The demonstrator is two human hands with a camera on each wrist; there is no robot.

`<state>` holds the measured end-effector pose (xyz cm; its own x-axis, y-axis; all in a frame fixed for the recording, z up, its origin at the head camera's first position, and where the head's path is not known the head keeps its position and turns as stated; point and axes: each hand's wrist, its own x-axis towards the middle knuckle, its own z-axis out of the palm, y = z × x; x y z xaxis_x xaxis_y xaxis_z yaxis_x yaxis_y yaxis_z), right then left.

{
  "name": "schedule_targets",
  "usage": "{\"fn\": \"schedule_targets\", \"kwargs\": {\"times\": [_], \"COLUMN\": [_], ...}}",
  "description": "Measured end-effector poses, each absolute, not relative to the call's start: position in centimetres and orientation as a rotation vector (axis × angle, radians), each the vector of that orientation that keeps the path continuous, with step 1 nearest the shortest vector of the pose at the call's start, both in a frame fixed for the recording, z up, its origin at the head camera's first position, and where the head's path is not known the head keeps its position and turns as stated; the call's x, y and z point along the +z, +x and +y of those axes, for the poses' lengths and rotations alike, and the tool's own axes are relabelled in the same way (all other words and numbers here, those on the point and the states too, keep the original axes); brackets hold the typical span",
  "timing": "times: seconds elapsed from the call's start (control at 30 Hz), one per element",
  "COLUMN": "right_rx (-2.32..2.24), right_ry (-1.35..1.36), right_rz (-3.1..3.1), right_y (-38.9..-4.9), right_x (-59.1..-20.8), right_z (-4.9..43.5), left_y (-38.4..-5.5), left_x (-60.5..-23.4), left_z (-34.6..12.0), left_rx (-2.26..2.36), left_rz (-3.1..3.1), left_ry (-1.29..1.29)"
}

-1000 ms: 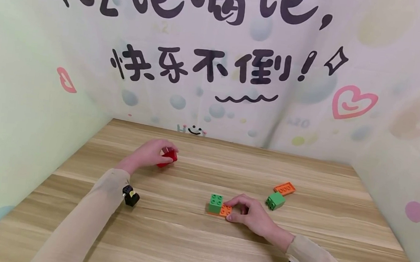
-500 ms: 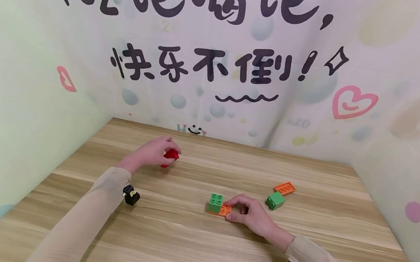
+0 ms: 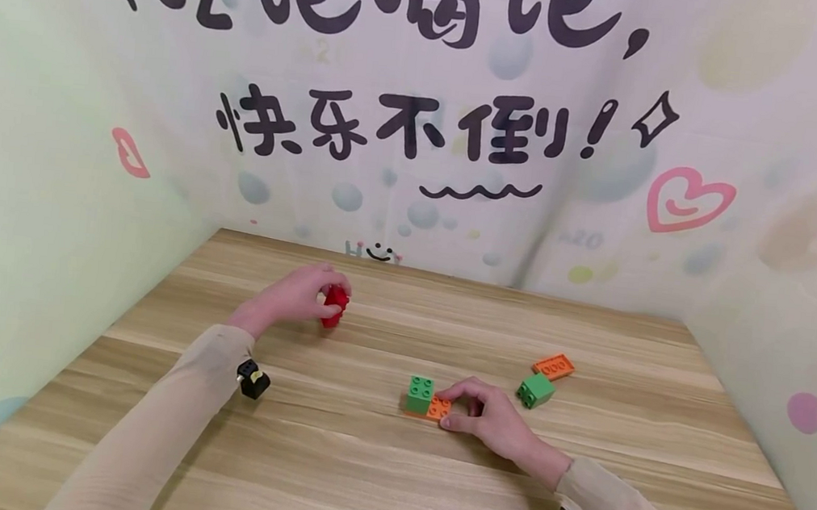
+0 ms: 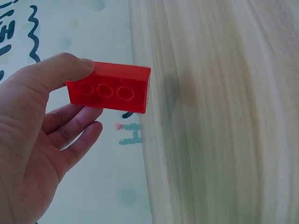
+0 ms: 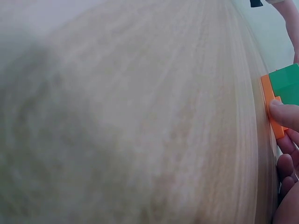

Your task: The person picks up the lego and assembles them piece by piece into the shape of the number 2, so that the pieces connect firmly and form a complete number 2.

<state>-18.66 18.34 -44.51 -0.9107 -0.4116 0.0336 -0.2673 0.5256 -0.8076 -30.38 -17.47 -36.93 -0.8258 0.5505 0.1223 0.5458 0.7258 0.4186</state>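
Between thumb and fingers my left hand (image 3: 301,292) pinches a red toy brick (image 3: 335,307) at the back left of the table. The left wrist view shows that brick (image 4: 110,88) with its hollow underside and round tubes facing the camera. My right hand (image 3: 494,421) grips the right end of a flat orange brick (image 3: 436,409) on the table. A green two-by-two brick (image 3: 420,394) is stacked on the orange brick's left end. In the right wrist view the thumb presses the orange brick (image 5: 267,88) beside the green one (image 5: 287,83).
To the right of my right hand a second green brick (image 3: 536,390) lies on its side. Just behind it is another flat orange brick (image 3: 554,367), underside up. The wood-grained table (image 3: 331,467) meets printed walls at the back and sides.
My left hand has turned the red brick from lying slanted to standing more upright, and shifted slightly. The right hand and the orange and green bricks have stayed in place.
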Motion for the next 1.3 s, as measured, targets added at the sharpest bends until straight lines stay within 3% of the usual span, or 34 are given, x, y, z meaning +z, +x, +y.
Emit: {"fn": "schedule_targets", "kwargs": {"times": [0.33, 1.3], "right_rx": [-1.323, -1.331], "right_ry": [-0.564, -0.562], "right_rz": [2.606, 2.609], "right_y": [-18.59, -18.57], "right_x": [-44.52, -44.67], "right_z": [18.28, 18.25], "left_y": [-30.54, -29.92], "left_x": [-36.92, -36.45], "left_z": [-17.48, -17.1], "left_rx": [0.712, 0.669], "left_rz": [2.913, 3.051], "left_ry": [1.04, 1.006]}}
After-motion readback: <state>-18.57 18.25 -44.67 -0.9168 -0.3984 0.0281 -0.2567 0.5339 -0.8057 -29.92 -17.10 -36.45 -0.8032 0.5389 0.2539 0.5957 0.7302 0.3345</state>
